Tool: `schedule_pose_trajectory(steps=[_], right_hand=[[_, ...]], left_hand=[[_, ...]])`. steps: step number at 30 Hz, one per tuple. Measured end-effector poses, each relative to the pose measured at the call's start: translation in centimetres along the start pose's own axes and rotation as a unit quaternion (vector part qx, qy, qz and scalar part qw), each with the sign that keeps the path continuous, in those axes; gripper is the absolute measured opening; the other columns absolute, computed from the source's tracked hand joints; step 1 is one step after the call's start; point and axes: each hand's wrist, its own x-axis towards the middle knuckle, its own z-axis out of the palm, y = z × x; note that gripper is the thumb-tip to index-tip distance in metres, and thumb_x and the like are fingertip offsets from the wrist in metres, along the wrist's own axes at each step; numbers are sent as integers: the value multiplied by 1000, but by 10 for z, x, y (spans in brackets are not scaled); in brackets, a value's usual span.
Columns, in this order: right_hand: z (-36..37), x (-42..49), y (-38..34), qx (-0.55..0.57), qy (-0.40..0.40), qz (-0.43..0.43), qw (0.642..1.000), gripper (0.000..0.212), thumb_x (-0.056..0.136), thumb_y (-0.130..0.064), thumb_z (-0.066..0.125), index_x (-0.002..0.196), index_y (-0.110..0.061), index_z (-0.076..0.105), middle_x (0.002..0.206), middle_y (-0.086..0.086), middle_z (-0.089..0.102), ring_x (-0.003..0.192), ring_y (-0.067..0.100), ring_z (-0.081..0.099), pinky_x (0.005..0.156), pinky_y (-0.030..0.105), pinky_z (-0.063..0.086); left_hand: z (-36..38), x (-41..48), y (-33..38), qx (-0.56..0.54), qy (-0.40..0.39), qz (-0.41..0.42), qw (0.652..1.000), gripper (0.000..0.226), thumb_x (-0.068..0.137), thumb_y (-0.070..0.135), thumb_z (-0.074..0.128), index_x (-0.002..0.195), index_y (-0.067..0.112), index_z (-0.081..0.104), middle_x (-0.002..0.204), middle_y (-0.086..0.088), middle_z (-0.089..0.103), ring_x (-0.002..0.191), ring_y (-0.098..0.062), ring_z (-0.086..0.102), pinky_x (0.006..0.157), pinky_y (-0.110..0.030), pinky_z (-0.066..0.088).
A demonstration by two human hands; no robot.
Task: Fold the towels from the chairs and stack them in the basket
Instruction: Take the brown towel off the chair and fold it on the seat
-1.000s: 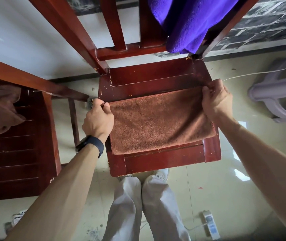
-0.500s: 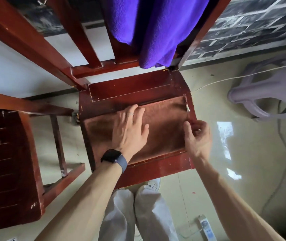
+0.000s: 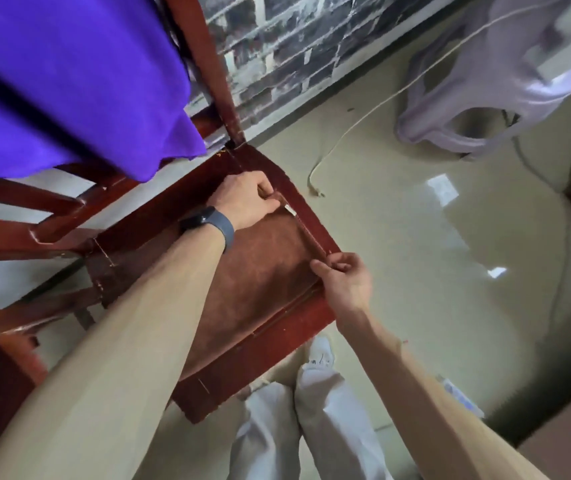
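One head-worn wide view, steeply downward, close over the chair seat and floor.

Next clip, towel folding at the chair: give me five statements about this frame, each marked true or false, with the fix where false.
1. The brown terry towel lies on the seat of the red wooden chair. True.
2. The left hand lies flat on the middle of that towel. False: it pinches the towel's far right corner.
3. The right hand pinches the towel's near right corner. True.
4. The purple towel lies folded on the floor. False: it hangs over the chair's back.
5. The dark wristband is on the right wrist. False: it is on the left wrist.
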Motion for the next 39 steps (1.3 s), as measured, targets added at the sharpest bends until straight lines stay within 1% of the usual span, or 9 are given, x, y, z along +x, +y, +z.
schedule_pose_trajectory(steps=[5,10,16,19,22,26,28,34,39], right_hand=[[-13,-1,5,38,-19,14,999,32,78,-24,84,94,-22,56,73,-9,65,59,5,57,59,21,44],[-25,7,4,-75,-16,-27,997,25,83,-38,78,98,-26,63,81,-12,62,70,3,58,57,17,41],[-27,7,1,-224,4,-121,967,39,85,-49,70,111,-22,61,97,-6,59,97,18,59,84,30,48],[-17,-7,3,-335,71,-318,884,47,88,-45,63,126,-18,56,130,5,53,118,27,47,99,38,40],[9,-12,-1,-383,10,-493,781,43,97,-33,51,138,-18,54,151,4,46,143,26,36,111,44,34],[50,17,-11,-509,-88,-577,633,57,104,-43,35,158,-25,29,166,1,22,155,20,13,123,54,10],[58,37,-17,-551,-87,-578,596,62,104,-53,32,160,-31,18,168,0,14,155,20,8,122,59,6],[54,37,-15,-553,-46,-502,663,74,96,-73,24,159,-39,6,169,-3,0,156,20,-4,116,71,2],[6,-4,37,-573,4,-401,715,77,95,-72,29,160,-34,11,166,1,17,154,25,8,117,69,6]], left_hand=[[-12,-1,0,-79,-24,-5,997,22,76,35,83,88,23,69,76,7,70,73,-7,63,63,-18,43],[-5,7,0,-42,14,5,999,15,78,41,79,83,27,74,73,12,70,79,-8,66,70,-23,47],[19,-11,4,153,150,143,966,24,96,38,53,116,32,67,116,6,67,100,-23,62,83,-38,44],[40,-51,-20,131,277,76,949,43,97,33,50,139,27,54,143,-2,51,119,-26,53,92,-43,43],[78,-107,-58,114,280,-13,953,56,96,36,49,149,18,42,158,-6,34,142,-28,36,112,-50,32],[111,-135,-102,162,222,-96,957,68,97,50,41,158,26,22,167,-4,10,153,-26,10,119,-60,12],[114,-131,-117,165,224,-124,953,68,97,58,35,158,33,18,167,-4,7,154,-27,6,118,-63,7],[106,-123,-135,202,216,-78,952,69,96,64,28,158,39,10,167,-4,1,154,-27,0,117,-67,2],[49,-87,-150,303,148,120,934,70,98,54,40,158,34,8,168,-1,2,154,-23,2,116,-66,5]])
